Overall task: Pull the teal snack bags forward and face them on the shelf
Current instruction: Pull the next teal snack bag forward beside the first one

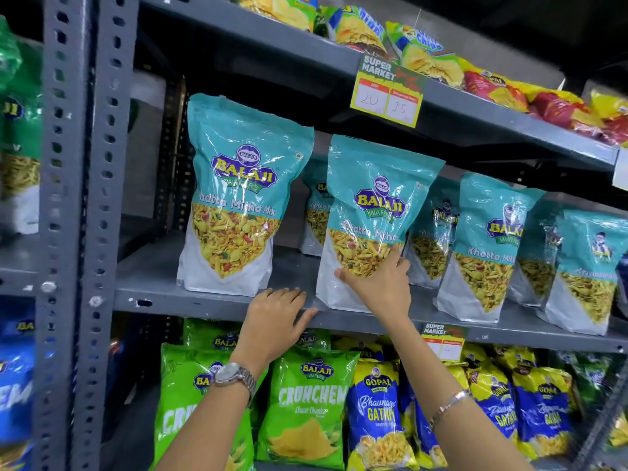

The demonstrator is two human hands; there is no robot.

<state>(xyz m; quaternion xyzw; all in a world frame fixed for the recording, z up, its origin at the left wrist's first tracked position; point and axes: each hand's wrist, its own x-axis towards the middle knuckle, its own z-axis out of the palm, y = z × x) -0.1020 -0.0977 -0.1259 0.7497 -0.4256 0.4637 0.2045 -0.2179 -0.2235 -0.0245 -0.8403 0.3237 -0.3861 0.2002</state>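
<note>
Shelving in grey slotted steel (217, 302) fills our view, its front lip running just under the fingers of both hands. We rest our left hand (275, 321) flat on that lip, fingers spread and holding nothing, with bare shelf open above the fingertips between two teal bags. To the left of those fingers stands the biggest teal bag (238, 195), upright at the front edge and facing out, marked "BALAJI WAFERS Khatta Mitha Mix". Our right hand (377, 283) presses on the lower front of a second teal bag (373, 215), thumb spread left and fingers reaching up its right side, gripping it loosely; that bag stands upright near the lip. Behind it, beyond our fingertips, a set-back teal bag (316, 205) sits deep on the shelf. Right of the fingers, more teal bags (489, 246) stand in a staggered row, some forward and some behind. Below our wrists, green "CRUNCHEM" bags (306, 406) and blue "GOPAL" bags (377, 413) crowd the lower shelf. Above the fingers hangs a price tag (387, 91) reading "SUPER MARKET", 20 and 15. A watch (234, 375) sits on the left wrist and a thin bracelet (448, 406) on the right.
</note>
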